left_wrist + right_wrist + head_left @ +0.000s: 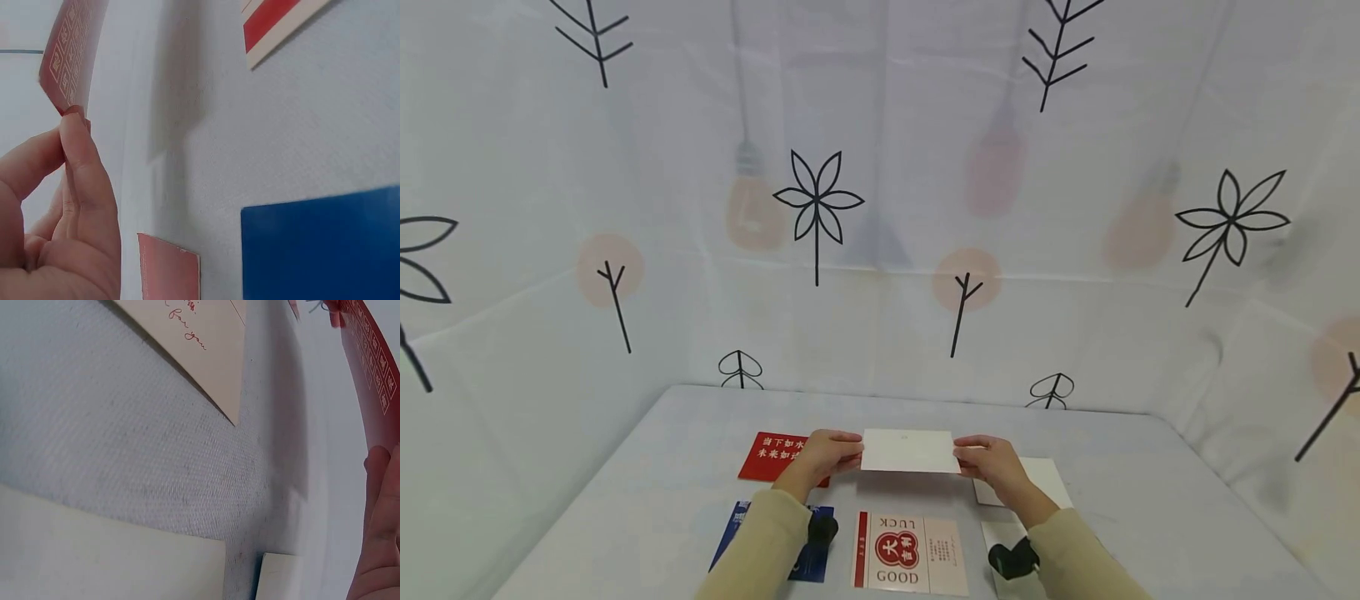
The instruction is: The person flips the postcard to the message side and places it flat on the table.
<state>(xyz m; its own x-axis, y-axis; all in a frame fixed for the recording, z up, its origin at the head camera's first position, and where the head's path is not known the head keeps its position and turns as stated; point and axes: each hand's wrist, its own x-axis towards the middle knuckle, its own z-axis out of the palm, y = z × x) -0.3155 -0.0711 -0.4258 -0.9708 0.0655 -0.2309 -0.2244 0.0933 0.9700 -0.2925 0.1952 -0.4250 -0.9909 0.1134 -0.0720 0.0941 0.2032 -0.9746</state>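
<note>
A card [910,451] is held above the table by its two short ends, its plain white face toward the head camera. My left hand [822,457] pinches the left end between thumb and fingers; my right hand [996,467] grips the right end. Both wrist views show the card's other face, red with rows of pale characters in small boxes. Beneath it, a shadow falls on the table. Nearer to me lies a cream card [910,552] with a red emblem and the words GOOD LUCK, upside down in part.
On the left, a red card [767,467] lies behind a blue card [812,567], both partly covered by my left arm. Two white cards, one farther back [1045,475] and one in front [1000,537], lie on the right. A patterned white curtain [880,333] surrounds the table.
</note>
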